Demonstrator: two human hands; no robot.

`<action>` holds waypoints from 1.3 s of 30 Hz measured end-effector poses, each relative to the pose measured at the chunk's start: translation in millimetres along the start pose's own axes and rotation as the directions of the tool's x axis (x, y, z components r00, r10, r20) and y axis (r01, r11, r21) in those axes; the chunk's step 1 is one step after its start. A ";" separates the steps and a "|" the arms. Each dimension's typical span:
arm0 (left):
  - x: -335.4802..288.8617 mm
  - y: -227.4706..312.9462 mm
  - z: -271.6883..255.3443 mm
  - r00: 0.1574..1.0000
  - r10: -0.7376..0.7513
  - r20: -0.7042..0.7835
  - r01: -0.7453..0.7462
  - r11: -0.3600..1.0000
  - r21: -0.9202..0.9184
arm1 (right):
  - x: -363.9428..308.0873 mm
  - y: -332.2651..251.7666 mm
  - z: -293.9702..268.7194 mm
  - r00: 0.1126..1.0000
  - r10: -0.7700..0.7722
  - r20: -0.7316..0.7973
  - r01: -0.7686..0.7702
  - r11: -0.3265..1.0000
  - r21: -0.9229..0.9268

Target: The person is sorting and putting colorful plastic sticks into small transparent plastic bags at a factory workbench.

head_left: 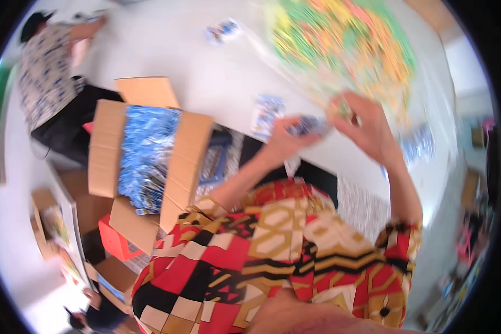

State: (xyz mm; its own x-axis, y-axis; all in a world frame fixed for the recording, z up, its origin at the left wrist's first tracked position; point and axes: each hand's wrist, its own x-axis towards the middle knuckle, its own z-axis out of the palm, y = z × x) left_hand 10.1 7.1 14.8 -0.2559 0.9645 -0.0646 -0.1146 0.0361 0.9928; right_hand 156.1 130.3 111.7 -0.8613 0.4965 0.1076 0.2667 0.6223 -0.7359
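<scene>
My left hand (288, 138) is closed on a small blue packet (308, 126) above the white table. Close beside it on the right, my right hand (364, 125) has its fingers pinched together around something small and pale greenish, blurred by motion. The two hands nearly meet at the packet's end. Beyond my right hand lies a large heap of thin green, yellow and orange pieces (345, 44) in a see-through plastic bag. A blue-and-white printed packet (268, 114) lies flat just past my left hand, and several see-through blue packets (419, 143) lie right of my right wrist.
An open cardboard box (189, 161) full of blue packets (147, 145) stands at my left. Another printed packet (221, 32) lies far up the white table (189, 61). A person (53, 78) works at the far left. An orange-red crate (116, 239) and other boxes stand lower left.
</scene>
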 end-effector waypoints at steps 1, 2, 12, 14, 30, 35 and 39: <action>0.4 0.1 2.7 0.999 -0.021 0.042 0.024 0.997 -0.076 | -3.7 0.8 2.3 0.996 -0.045 -0.074 0.044 0.999 -0.014; -0.2 -3.1 1.9 0.999 0.004 0.041 -0.001 0.997 -0.082 | -2.8 -2.7 1.8 0.999 -0.014 -0.050 0.013 1.000 -0.020; 6.3 11.9 9.8 0.998 0.061 -0.021 -0.063 0.993 -0.104 | -3.9 -6.2 11.2 0.996 0.003 -0.095 0.017 0.976 0.215; 9.9 9.7 13.9 0.999 0.051 -0.010 -0.052 0.988 -0.144 | -4.9 3.0 15.0 0.993 0.054 -0.103 -0.024 0.961 0.275; 4.4 17.5 10.8 0.999 -0.003 0.045 0.008 0.994 -0.111 | -46.2 40.3 23.9 0.959 0.262 -0.107 -0.175 0.846 0.503; -2.9 18.1 7.1 0.996 -0.042 0.081 0.047 0.997 -0.067 | -73.3 48.5 35.3 0.929 0.235 -0.287 -0.141 0.939 0.312; 3.1 14.3 13.1 0.991 -0.115 0.065 0.125 0.975 -0.185 | -97.7 63.9 21.7 0.804 0.310 -0.508 -0.136 0.927 0.350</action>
State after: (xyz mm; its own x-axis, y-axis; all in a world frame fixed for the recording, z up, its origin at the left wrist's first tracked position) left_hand 20.2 14.0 30.1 -0.1777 0.9690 -0.1717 -0.3211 0.1078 0.9409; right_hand 247.9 108.4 39.7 -0.3904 0.8992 0.1977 0.2135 0.2973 -0.9306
